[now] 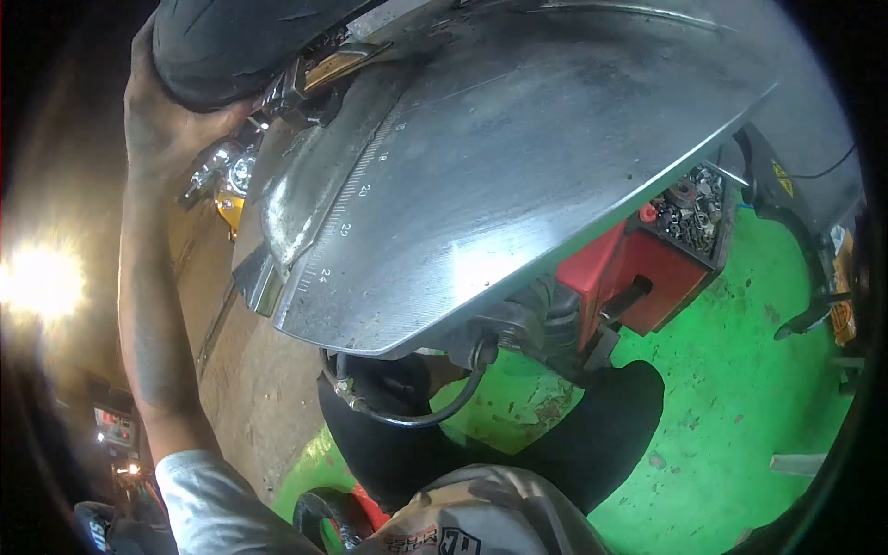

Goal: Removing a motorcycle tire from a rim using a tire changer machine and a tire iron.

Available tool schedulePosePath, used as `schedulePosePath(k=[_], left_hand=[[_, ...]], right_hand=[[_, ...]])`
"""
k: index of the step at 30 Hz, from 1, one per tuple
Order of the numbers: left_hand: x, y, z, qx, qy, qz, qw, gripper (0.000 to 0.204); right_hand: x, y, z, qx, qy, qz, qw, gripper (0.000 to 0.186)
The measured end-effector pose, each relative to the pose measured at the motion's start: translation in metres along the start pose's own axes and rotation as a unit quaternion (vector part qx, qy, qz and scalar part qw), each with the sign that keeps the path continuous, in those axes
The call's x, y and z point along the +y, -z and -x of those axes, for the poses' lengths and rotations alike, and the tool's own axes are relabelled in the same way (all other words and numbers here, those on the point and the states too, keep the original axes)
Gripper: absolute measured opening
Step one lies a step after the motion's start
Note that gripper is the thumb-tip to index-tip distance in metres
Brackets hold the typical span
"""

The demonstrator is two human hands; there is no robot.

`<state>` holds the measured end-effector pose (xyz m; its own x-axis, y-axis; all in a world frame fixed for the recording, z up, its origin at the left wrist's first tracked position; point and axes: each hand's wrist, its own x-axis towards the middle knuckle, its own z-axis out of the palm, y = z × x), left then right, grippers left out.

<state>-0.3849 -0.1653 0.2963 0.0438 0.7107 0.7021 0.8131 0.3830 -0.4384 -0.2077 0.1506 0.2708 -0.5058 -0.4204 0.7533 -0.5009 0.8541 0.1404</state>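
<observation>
At the upper left my left hand (pixel 162 125) grips a black tyre (pixel 236 46), its fingers partly hidden round the rubber. Beside it a metal jaw (pixel 296 97) sits on a sliding clamp of a large steel turntable (pixel 527 176), which has a scale engraved along its slot. Under the tabletop a black hose (pixel 421 416) loops down between my knees. My right hand is out of sight.
A red machine housing (pixel 647 282) carries a tray of nuts and small parts (pixel 698 227). A black lever arm (pixel 800 254) stands at right, above green floor (pixel 731 398). Part of a yellow motorcycle (pixel 231 208) shows behind the turntable; a bright lamp glares at left.
</observation>
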Motion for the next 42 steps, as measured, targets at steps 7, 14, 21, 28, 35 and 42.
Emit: schedulePosePath(k=[7, 14, 21, 28, 35, 42], left_hand=[[0.003, 0.009, -0.015, -0.043, -0.013, -0.025, 0.999, 0.107], [0.017, 0.011, -0.014, -0.019, -0.047, -0.019, 0.999, 0.099], [0.020, 0.010, 0.006, -0.036, 0.030, -0.010, 0.999, 0.107], [0.034, 0.013, 0.009, 0.003, -0.032, 0.015, 0.999, 0.120], [0.024, 0.006, 0.008, 0.017, -0.052, 0.138, 0.989, 0.120], [0.012, 0.014, -0.004, -0.023, -0.076, 0.198, 0.977, 0.102]], right_hand=[[0.000, -0.011, 0.002, 0.021, 0.043, 0.018, 0.999, 0.079], [-0.001, -0.013, 0.004, 0.049, 0.086, 0.044, 0.994, 0.079], [0.011, 0.015, 0.042, 0.027, 0.091, 0.124, 0.988, 0.079], [-0.018, 0.049, 0.028, 0.008, 0.080, 0.142, 0.987, 0.081], [-0.011, 0.034, 0.028, 0.026, 0.106, 0.227, 0.968, 0.103], [-0.030, 0.019, 0.016, 0.093, -0.133, 0.052, 0.985, 0.081]])
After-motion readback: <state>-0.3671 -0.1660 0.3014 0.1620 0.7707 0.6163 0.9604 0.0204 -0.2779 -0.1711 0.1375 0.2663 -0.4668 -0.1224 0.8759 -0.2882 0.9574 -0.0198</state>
